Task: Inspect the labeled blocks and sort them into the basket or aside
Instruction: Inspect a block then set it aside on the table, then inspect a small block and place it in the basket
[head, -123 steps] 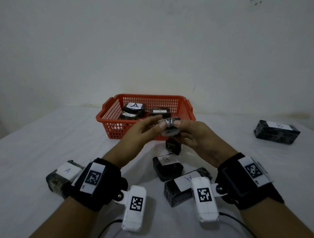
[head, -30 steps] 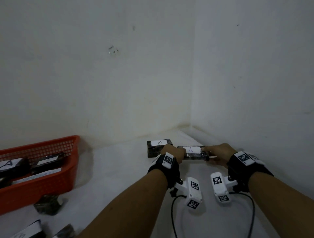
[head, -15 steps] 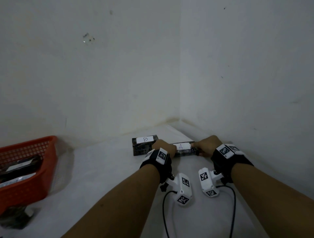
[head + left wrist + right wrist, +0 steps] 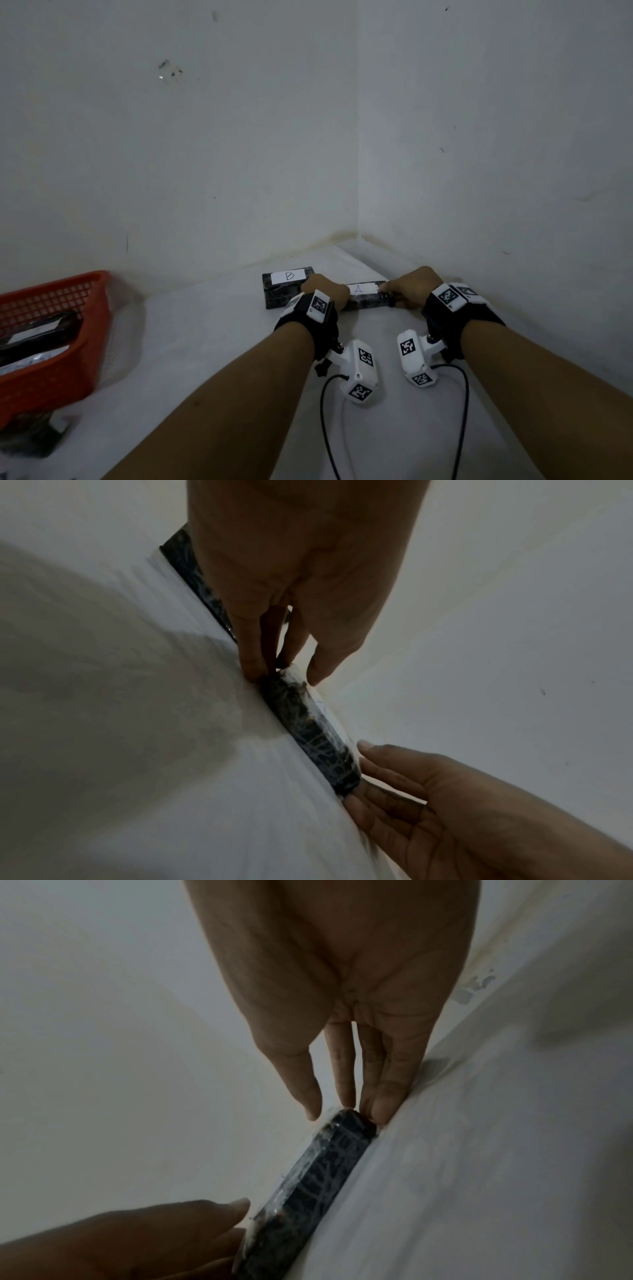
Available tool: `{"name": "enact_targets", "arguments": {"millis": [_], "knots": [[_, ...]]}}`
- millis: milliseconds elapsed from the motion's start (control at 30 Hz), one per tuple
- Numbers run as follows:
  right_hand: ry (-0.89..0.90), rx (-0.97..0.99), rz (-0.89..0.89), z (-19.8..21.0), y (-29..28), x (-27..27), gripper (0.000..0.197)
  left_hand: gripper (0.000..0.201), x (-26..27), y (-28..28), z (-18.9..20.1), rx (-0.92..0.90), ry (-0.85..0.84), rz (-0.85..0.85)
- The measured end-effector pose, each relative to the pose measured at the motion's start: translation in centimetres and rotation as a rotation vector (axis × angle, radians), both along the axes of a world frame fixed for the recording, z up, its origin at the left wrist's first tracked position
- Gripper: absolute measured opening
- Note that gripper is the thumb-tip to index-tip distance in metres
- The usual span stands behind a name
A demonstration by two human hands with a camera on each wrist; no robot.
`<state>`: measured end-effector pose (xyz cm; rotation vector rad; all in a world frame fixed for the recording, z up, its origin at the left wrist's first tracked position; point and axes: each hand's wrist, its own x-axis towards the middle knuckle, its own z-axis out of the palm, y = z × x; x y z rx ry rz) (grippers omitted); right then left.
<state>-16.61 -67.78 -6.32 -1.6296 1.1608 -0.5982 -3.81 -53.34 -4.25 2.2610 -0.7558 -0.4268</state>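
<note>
Head view: left hand (image 4: 325, 291) and right hand (image 4: 411, 284) pinch ends of A block (image 4: 366, 298).
Sorted: B block (image 4: 284, 291), well right of basket (image 4: 96, 342).
Left: dark block (image 4: 30, 435) before basket.

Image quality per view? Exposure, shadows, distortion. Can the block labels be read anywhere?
Head view: dim but even, no glare; the A block and B block labels read fine; wide-angle stretch toward the edges. Left wrist view: underexposed, broad shadow across the tablecloth, left hand dark. Right wrist view: dim, slightly soft, right hand dark; A label edge-on, unreadable.
</note>
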Motion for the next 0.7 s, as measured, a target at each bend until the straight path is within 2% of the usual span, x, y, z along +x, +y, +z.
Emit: {"name": "enact_targets", "arguments": {"millis": [100, 133, 167, 233, 333, 500, 600, 700], "knots": [[0.026, -0.132, -0.008, 0.5, 1.1, -0.7, 0.013, 0.015, -0.1, 1.2, 0.8, -0.033, 0.036, -0.032], [0.012, -0.183, -0.019, 0.7, 1.7, -0.9, 0.005, 0.022, -0.1, 1.8, 1.0, -0.045, 0.048, -0.039], [-0.001, -0.232, -0.032, 0.8, 2.3, -0.9, 0.01, 0.03, -0.2, 2.6, 1.5, -0.059, 0.045, -0.055], [-0.036, -0.295, -0.038, 1.5, 4.1, -0.7, 0.012, 0.017, 0.1, 4.2, 2.3, -0.074, 0.065, -0.109], [-0.111, -0.376, 0.0, 3.3, 7.7, -0.3, 0.006, 0.02, 0.6, 7.3, 3.9, -0.046, -0.029, -0.157], [-0.2, -0.446, 0.185, 5.3, 16.3, 2.1, 0.018, 0.033, 1.5, 15.2, 6.2, -0.042, -0.238, -0.148], [-0.198, -0.452, 0.357, 5.5, 22.1, 4.2, 0.031, 0.031, 2.5, 20.8, 7.5, -0.016, -0.307, -0.171], [-0.178, -0.448, 0.53, 5.5, 27.4, 6.1, 0.046, 0.044, 3.7, 26.6, 8.5, 0.037, -0.401, -0.164]]}}
